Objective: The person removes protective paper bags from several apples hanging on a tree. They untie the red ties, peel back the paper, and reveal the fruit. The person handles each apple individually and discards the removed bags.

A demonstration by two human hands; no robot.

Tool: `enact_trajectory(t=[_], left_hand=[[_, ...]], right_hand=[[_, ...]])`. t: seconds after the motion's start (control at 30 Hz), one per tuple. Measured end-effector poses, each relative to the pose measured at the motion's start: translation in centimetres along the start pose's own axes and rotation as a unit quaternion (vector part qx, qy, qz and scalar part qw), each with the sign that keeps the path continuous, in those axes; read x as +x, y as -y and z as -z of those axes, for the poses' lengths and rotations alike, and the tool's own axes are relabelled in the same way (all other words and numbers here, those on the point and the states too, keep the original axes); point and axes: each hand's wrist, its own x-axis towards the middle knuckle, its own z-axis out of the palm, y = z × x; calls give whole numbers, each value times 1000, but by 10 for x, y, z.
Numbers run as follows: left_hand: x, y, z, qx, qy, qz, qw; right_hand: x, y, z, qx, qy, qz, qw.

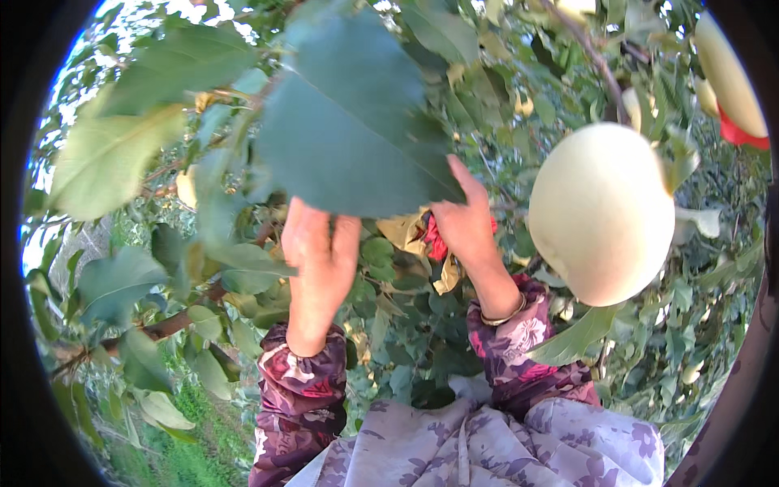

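My left hand [319,249] reaches up among the leaves at the centre, its fingertips hidden behind a large green leaf [359,122] close to the camera. To its right is my right hand [465,219], thumb or finger raised beside the leaf's edge. Crumpled yellow-brown and red paper [435,237] lies against the palm side of the right hand; the leaf and the hand hide whether it is gripped. What the left hand touches cannot be seen. A large pale, cream-coloured fruit, apparently an apple [602,213], hangs near the camera on the right.
A branch [176,322] crosses the left side, and another [593,55] comes down at the upper right. More pale fruit [727,73] hangs at the right rim beside something red [742,131]. Grass [195,438] shows below left. Dense foliage surrounds both arms.
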Motion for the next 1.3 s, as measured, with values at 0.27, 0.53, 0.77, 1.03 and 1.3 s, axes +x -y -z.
enact_trajectory(t=[0.27,0.53,0.77,1.03,1.3], left_hand=[[122,76,-33,-235,-120,-61,963],[163,135,-64,-664,-169,15,728],[114,212,-123,-258,-219,16,941],[82,214,-64,-75,-58,-26,995],[68,209,-92,-297,-86,-41,950]], right_hand=[[48,24,-64,-287,-126,269,911],[106,40,-74,-423,-92,431,792],[79,-5,-103,-336,-18,256,906],[111,-10,-141,-437,-35,170,883],[183,-52,-124,-361,61,355,860]])
